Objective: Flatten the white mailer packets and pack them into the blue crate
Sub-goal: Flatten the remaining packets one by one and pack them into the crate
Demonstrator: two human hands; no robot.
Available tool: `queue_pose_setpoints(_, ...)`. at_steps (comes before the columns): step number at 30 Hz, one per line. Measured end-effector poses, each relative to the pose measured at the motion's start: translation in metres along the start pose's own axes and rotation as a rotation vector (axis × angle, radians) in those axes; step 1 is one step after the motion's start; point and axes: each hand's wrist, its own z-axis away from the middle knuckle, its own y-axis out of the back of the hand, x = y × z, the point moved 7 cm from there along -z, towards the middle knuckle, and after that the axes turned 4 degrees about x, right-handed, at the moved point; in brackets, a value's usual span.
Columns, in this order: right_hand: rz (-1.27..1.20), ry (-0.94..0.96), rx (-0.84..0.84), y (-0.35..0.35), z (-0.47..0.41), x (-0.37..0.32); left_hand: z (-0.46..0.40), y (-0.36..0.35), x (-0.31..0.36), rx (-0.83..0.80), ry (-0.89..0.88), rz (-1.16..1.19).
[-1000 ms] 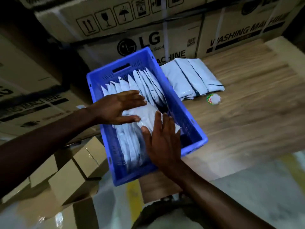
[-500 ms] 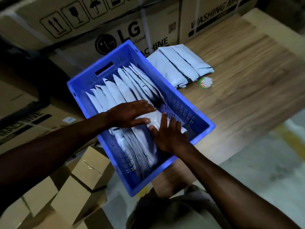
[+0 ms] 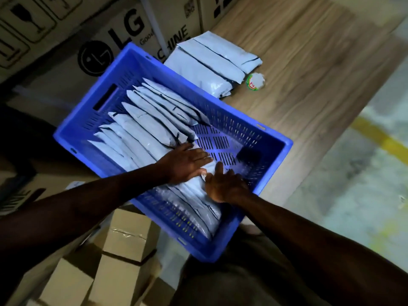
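Both hands have slid toward the crate's [image 3: 274, 138] near end, left hand [image 3: 185, 163] spread and right hand [image 3: 223, 184] flat, pressing a packet [image 3: 210, 167] down, likely to seat it against the row.

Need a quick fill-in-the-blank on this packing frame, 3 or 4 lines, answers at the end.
1. Both hands, left hand and right hand, press on a white mailer packet inside the ____ crate.
2. The unpacked pile of mailer packets lies on the ____ table.
3. The big cartons behind the crate carry the brand letters ____.
4. The small round item lies beside the pile, ____ the crate.

Answers: blue; wooden; LG; outside
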Motion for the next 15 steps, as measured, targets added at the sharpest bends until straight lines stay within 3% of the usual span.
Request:
queue_pose_setpoints(3,-0.002,-0.014,-0.041,-0.002,0.008,-0.001,0.002,-0.015,-0.007,-0.064,0.005,0.138)
queue_pose_setpoints(7,-0.066,-0.009,0.128,0.001,0.006,-0.006,0.000,-0.002,-0.010,-0.031,0.051,0.191)
queue_pose_setpoints(10,-0.168,-0.091,0.157,0.005,0.000,-0.009,-0.013,0.002,-0.014,-0.014,0.100,0.224)
queue_pose_setpoints(15,-0.255,-0.119,0.128,0.011,0.001,-0.007,-0.019,-0.022,-0.017,-0.350,0.238,0.282)
